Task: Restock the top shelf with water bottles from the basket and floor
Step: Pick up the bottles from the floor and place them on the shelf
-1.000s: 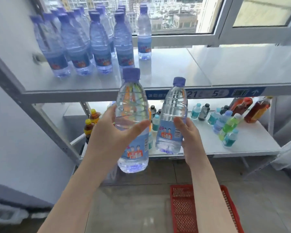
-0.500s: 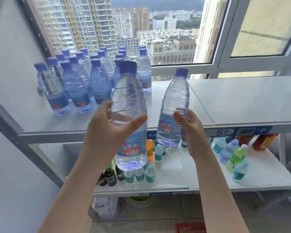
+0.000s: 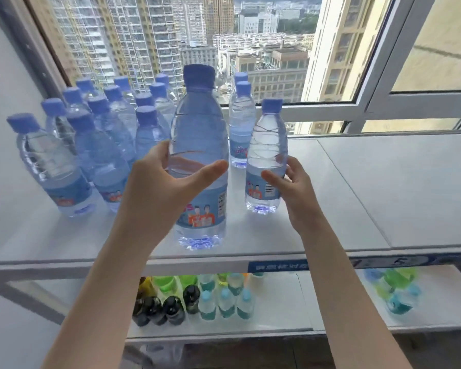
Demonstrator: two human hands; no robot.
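Your left hand (image 3: 155, 193): grip clamped on a water bottle (image 3: 200, 139) at the 6 o'clock edge of the top shelf (image 3: 357, 195). Your right hand (image 3: 297, 193): grip clamped on a second bottle (image 3: 266, 145). Risk: released here, the near one may topple off. Pushed toward 10 o'clock, it strikes the standing bottles (image 3: 109, 150).

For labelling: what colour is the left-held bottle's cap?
Periwinkle blue cap; head view shows it best.

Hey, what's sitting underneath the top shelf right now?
A lower shelf holding small dark bottles, clear ones with teal labels, and green ones. The top shelf covers whatever stands further back.
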